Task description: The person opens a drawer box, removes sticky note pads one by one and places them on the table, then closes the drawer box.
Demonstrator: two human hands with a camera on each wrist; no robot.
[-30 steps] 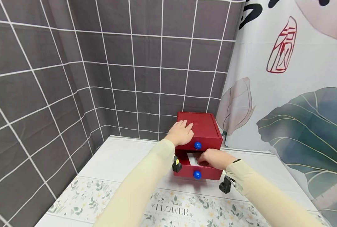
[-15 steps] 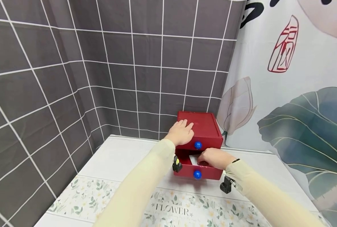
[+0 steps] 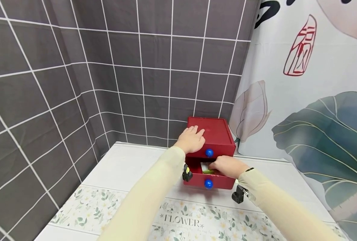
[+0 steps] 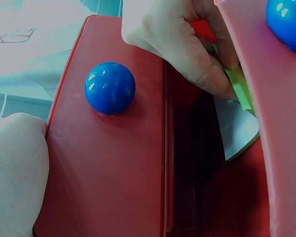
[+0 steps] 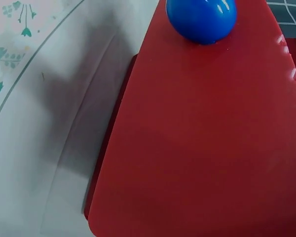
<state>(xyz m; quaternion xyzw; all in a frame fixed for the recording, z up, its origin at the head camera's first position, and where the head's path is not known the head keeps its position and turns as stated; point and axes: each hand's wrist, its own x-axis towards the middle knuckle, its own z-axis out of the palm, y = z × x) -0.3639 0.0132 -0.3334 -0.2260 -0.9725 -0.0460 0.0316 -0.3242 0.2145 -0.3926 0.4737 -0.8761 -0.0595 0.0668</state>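
A small red drawer box (image 3: 216, 130) has its lower drawer (image 3: 193, 181) pulled out. My left hand (image 3: 191, 139) rests on the left side of the box's top, its fingers extended. Into the open drawer reaches my right hand (image 3: 229, 166), with curled fingers. In the left wrist view it pinches a thin, flat, bright green thing (image 4: 241, 90), beside the drawer's front wall. A white sheet-like piece (image 4: 237, 129) lies against the green thing, partly hidden by the fingers. The right wrist view shows the drawer's outer front (image 5: 197, 128), not the fingers.
The upper drawer, with its blue knob (image 3: 209, 153), is closed. Another blue knob (image 3: 208, 184) sticks out from the lower drawer. Under the box is a white table cover (image 3: 136, 164) with a flower print. Grey gridded cloth (image 3: 154, 83) hangs behind.
Bright green has come into view under my right fingers, and less of the white piece shows. My left hand stays on the box's top.
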